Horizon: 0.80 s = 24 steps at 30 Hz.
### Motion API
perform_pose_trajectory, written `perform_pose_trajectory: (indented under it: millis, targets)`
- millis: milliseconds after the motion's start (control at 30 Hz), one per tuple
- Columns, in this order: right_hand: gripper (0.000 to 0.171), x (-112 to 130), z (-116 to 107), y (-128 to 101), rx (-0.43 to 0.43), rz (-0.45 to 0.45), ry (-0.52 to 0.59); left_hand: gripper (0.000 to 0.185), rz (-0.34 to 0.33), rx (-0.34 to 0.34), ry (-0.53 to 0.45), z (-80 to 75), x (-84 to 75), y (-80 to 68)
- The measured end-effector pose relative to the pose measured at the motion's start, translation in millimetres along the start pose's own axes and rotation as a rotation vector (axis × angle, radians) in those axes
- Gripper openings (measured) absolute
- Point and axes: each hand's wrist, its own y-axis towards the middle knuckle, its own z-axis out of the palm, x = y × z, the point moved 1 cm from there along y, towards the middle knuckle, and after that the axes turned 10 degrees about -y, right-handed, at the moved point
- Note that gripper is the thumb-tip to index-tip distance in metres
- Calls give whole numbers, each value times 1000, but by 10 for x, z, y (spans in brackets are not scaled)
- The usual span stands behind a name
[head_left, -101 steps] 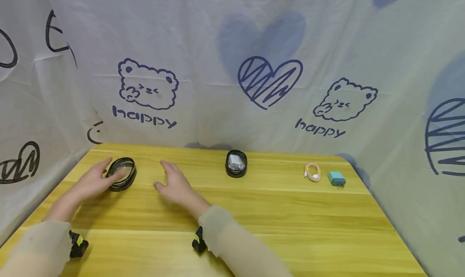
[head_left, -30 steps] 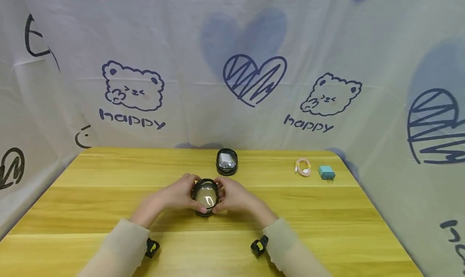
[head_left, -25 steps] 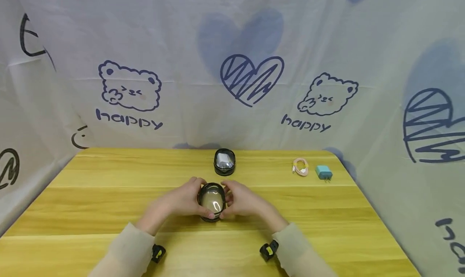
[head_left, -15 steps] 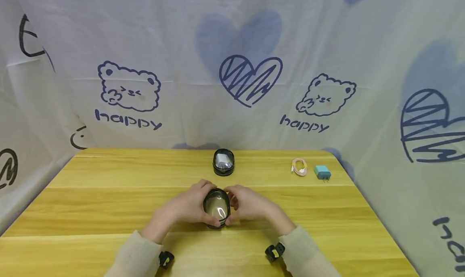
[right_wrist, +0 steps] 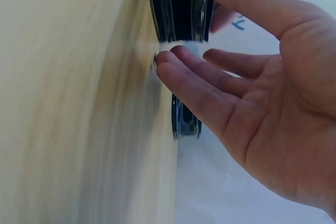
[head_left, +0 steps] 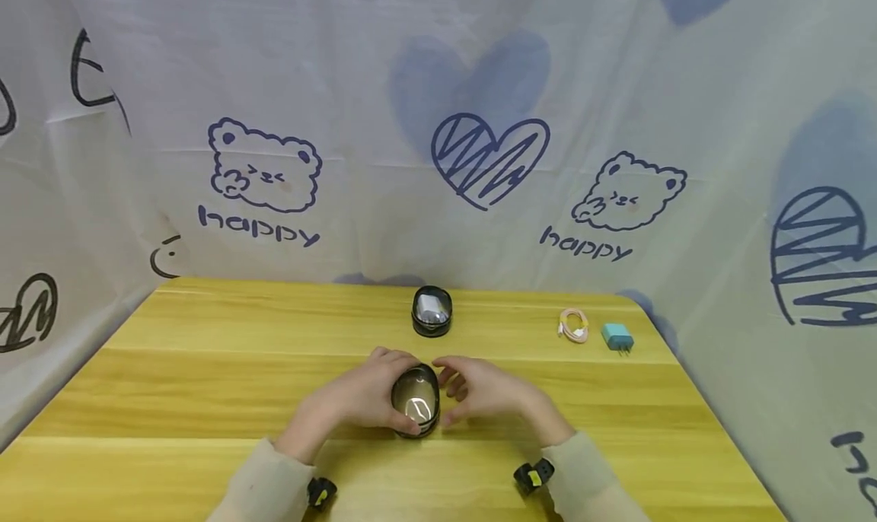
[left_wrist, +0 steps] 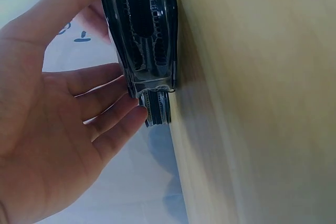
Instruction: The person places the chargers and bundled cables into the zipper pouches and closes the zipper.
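Note:
A small oval black zip pouch with a see-through top stands on the table in front of me. My left hand holds its left side, thumb at the near end and fingers at the far end. The zip shows along the pouch's side in the left wrist view. My right hand is curved loosely beside the pouch's right side, with a narrow gap between. In the right wrist view its fingers hold nothing. Behind stands a second black zip pouch with a white item inside.
A coiled pink cable with a yellow tie lies at the back right. Beside it is a teal plug adapter, prongs toward me. The wooden table ends at a printed white cloth at the back and sides.
Both hands have brought the pouch from the far left of the table to the front middle. Over the last half second my right hand has drawn slightly off its right side.

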Motion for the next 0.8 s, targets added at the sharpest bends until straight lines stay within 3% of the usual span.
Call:
perform_pose_trajectory:
  millis: [167,600,800]
  targets:
    - [83,-150,-108,-59,-58,3,57,97,-10,19,13,11,-8,5]
    - [62,-720,-465,-230,-456,168,8,95,-27,34,20,10,-6,2]
    - [60,-986,-601,-345,-570,239,-10,97,-36,31,12,13,7,-5]
